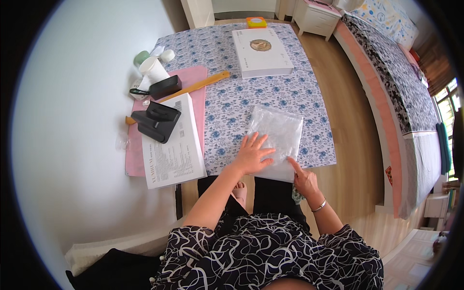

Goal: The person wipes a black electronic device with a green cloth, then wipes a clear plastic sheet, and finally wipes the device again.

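A clear plastic bag or sheet (pixel 277 127), flat and wrinkled, lies at the table's near edge, its lower end reaching a little past the edge. My left hand (pixel 253 154) rests on its left part with the fingers spread. At its lower right, my right hand (pixel 303 175) touches the plastic with the extended index finger, the other fingers curled. A greenish patterned cloth (pixel 298 195) shows just below my right hand; whether the curled fingers hold it I cannot tell.
A white box (pixel 262 59) lies at the table's far side before an orange-yellow box (pixel 256 22). On the left, a pink mat (pixel 137 156) carries a printed white box (pixel 174 156), a black stand (pixel 157 121) and a wooden stick (pixel 203 82). A paper roll (pixel 154 69) stands by the wall.
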A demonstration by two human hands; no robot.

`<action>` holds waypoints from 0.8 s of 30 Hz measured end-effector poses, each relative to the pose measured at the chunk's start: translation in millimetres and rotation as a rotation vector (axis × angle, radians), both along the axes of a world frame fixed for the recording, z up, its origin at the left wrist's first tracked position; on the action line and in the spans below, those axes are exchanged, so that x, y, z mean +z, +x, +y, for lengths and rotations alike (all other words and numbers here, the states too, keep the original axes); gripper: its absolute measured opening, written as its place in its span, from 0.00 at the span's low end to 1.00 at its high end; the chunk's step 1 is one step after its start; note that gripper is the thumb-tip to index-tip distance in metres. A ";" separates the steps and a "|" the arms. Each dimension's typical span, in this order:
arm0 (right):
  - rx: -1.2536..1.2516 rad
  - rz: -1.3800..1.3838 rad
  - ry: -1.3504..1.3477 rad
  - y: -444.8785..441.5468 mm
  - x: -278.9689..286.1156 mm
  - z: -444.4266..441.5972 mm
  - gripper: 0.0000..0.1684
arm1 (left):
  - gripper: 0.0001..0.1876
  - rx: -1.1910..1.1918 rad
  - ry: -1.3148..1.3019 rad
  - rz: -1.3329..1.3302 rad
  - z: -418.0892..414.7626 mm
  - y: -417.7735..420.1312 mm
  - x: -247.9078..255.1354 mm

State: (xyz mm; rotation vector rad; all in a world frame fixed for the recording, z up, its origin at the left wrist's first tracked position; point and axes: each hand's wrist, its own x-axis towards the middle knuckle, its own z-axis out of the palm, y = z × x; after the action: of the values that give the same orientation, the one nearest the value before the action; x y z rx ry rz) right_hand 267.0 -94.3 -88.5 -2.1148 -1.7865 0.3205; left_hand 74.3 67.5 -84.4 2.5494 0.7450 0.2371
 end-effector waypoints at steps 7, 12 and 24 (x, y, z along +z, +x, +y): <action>0.002 0.509 0.134 15.1 -5.2 -9.1 0.12 | 0.25 -0.013 -0.809 -0.350 36.1 -26.4 28.9; -0.300 1.062 -0.026 21.4 21.0 -1.9 0.18 | 0.34 0.027 -1.031 -0.537 35.5 -49.1 27.4; -0.180 1.154 -0.138 11.2 27.0 10.3 0.12 | 0.14 0.282 -0.872 -0.502 7.4 -29.1 -9.5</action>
State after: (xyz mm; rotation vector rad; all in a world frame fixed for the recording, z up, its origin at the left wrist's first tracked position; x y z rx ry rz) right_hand 278.2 -84.0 -61.5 -1.5447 -0.8851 1.3018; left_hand 45.2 74.8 -93.9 1.4803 0.7745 0.4923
